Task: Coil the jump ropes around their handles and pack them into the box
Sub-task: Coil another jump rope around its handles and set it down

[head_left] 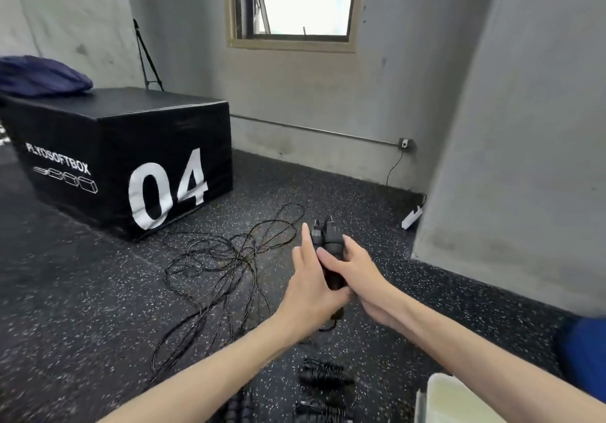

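Nearest you, two coiled ropes (323,377) lie on the floor (98,291) beside the box (459,399). Your left hand (311,286) and right hand (352,272) both grip the handles (323,237), pointing away from you; loose rope (229,258) trails left, closer to your left hand.

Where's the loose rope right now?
In the head view the loose rope lies tangled on the speckled floor, left of both hands holding the handles and just in front of the black plyo box.
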